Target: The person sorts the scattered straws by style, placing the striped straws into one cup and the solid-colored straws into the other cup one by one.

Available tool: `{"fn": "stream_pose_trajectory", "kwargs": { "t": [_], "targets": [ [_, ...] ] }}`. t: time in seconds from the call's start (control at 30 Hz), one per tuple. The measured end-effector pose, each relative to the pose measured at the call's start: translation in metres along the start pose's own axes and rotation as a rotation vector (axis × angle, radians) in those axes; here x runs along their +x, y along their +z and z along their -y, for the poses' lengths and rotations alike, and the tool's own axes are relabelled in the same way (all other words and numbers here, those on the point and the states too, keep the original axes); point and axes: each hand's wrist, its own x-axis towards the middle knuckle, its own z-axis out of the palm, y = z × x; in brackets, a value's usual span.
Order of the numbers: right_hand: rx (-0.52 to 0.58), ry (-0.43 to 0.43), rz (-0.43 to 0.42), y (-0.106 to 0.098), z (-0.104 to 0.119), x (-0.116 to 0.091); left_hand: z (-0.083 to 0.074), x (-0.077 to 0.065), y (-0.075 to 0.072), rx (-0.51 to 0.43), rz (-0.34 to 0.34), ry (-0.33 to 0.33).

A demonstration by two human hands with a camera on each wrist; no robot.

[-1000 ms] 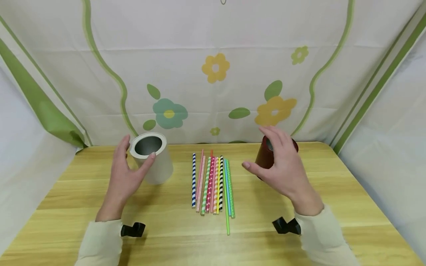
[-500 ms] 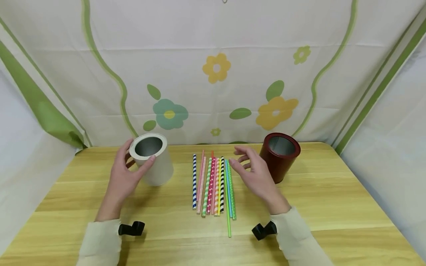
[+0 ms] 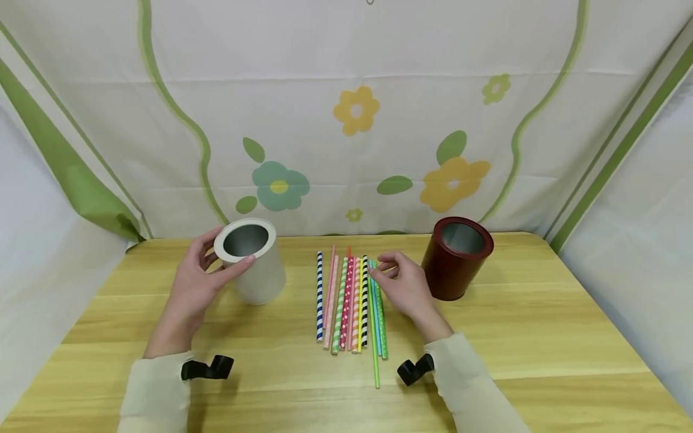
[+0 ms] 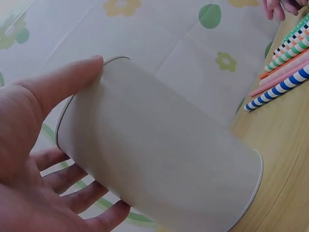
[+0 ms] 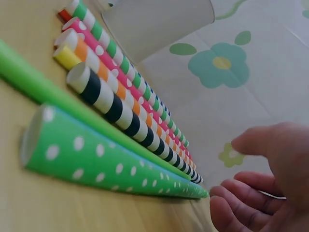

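My left hand (image 3: 190, 287) holds a white can (image 3: 261, 278) near its top, thumb over the front of the rim and fingers round the left side. The can (image 4: 164, 140) stands upright with its mouth open. My right hand (image 3: 406, 287) hovers over the upper right end of a row of patterned paper straws (image 3: 346, 313). Between its thumb and bent fingers there is a gap, seen in the right wrist view, with no straw held. Nearest to its fingertips lies a green straw with white dots (image 5: 106, 159); a black-and-white striped straw (image 5: 130, 121) lies beside it.
A dark red can (image 3: 452, 270) stands upright to the right, just behind my right hand. The wooden table (image 3: 303, 403) runs back to a flowered curtain (image 3: 303, 102). One plain green straw (image 3: 376, 370) sticks out toward me beyond the others.
My right hand has come away from the red can and moved left and down to the straws. The fingers of my left hand have closed in round the white can, which stays in place.
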Motion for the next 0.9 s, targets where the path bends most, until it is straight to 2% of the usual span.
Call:
{"fn": "stream_pose_trajectory", "kwargs": {
  "t": [0.13, 0.37, 0.47, 0.7, 0.9],
  "targets": [
    [-0.032, 0.054, -0.013, 0.002, -0.001, 0.006, 0.0, -0.001, 0.002, -0.005, -0.002, 0.007],
    [0.009, 0.205, -0.03, -0.003, -0.01, 0.012, 0.001, 0.001, 0.008, 0.005, 0.016, 0.017],
    [-0.022, 0.202, -0.028, -0.002, -0.011, 0.014, -0.001, 0.001, 0.008, -0.001, 0.016, 0.011],
    [-0.171, 0.206, 0.005, 0.002, -0.006, 0.016, -0.001, -0.002, 0.005, 0.015, 0.015, 0.014],
    [-0.224, 0.224, 0.028, 0.004, -0.004, 0.016, 0.001, -0.002, 0.004, 0.015, 0.02, 0.015]
  ]
}}
